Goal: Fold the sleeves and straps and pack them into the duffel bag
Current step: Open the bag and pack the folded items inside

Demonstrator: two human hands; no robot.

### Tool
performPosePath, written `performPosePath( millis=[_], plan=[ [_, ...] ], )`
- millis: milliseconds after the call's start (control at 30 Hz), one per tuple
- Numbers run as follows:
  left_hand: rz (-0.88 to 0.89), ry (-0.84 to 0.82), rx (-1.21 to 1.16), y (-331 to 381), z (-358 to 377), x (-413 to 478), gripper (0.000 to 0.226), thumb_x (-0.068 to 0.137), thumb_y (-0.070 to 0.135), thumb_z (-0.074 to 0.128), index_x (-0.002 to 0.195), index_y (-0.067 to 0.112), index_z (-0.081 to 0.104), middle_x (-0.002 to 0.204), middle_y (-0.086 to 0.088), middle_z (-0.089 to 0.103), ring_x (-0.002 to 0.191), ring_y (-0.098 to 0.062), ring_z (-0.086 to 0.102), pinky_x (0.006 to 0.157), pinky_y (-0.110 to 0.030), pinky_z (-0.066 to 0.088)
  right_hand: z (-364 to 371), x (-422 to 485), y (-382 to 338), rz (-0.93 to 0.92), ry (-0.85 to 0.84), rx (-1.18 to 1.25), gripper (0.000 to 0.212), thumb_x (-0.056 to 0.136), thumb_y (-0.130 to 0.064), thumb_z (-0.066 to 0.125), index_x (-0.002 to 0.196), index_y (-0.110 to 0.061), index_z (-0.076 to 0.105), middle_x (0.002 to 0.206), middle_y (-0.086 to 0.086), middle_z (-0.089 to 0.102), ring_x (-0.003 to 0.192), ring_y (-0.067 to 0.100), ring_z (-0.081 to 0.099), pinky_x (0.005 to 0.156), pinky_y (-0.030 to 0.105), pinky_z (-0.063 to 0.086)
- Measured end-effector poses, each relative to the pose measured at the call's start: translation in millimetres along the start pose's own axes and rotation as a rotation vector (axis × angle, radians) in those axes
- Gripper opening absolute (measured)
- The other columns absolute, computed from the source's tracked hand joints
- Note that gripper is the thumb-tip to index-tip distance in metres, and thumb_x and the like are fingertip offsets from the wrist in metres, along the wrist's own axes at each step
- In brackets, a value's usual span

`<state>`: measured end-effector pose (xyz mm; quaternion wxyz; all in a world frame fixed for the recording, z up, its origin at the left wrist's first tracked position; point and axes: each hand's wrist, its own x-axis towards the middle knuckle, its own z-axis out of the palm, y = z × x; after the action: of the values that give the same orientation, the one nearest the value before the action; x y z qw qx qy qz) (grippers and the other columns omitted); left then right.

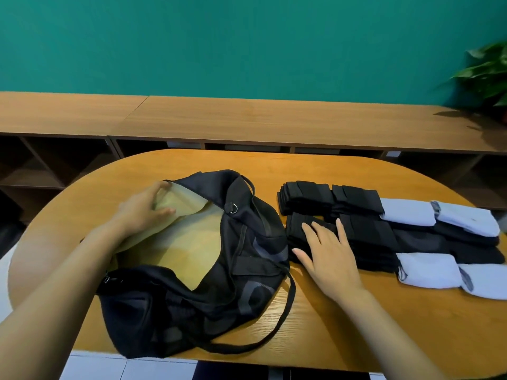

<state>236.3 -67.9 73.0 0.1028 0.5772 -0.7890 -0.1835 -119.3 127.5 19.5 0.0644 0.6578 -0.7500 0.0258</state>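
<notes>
On the table [329, 333], my left hand [142, 212] grips the bag [247, 242] open by its rim; my right hand [326, 250] lies flat on the black stack [367, 231] beside it. Packing, I judge: next, grasp that stack.

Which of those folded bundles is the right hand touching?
The nearer black bundle beside the duffel bag; it alone lies under the right hand.

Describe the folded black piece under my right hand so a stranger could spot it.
On the oval wooden table, right of the black duffel bag, lies a block of folded black and white fabric pieces. It is the folded black piece on the block's left edge, nearest the bag, the one the right hand rests on.
</notes>
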Motion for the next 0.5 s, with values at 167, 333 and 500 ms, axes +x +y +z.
performPosePath(
  millis=[167,333,500],
  plan=[
    [-0.01,-0.001,-0.006,-7.3,4.3,-0.9,0.062,0.09,0.032,0.069,0.142,0.026,0.037,0.134,-0.007,0.056,0.112,-0.029,0.056,0.095,-0.046,0.045,-5.7,-34.6,-24.4,0.028,-0.039,0.049,0.073,0.098,-0.059,0.018,0.135,-0.01,0.058,0.12,0.013,0.067,0.115,0.028,0.062,0.115,0.049,0.02],
    [-0.086,-0.021,0.106,-0.6,1.5,-8.0,0.062,0.09,0.04,0.065,0.144,0.029,0.035,0.143,-0.009,0.047,0.119,-0.033,0.051,0.103,-0.053,0.038,-41.6,-31.3,-15.9,0.042,-0.069,0.148,0.059,0.103,-0.051,0.012,0.144,-0.026,0.046,0.138,-0.005,0.056,0.126,0.015,0.052,0.114,0.034,0.03],
    [0.223,0.318,-0.086,104.5,13.1,-73.1,0.062,0.088,0.033,0.069,0.143,0.02,0.044,0.152,-0.01,0.038,0.139,-0.033,0.035,0.114,-0.052,0.027,-55.8,0.9,17.8,0.128,-0.236,0.46,0.056,0.097,-0.049,0.048,0.148,-0.026,0.039,0.15,-0.005,0.042,0.135,0.016,0.041,0.105,0.035,0.043]
  ],
)
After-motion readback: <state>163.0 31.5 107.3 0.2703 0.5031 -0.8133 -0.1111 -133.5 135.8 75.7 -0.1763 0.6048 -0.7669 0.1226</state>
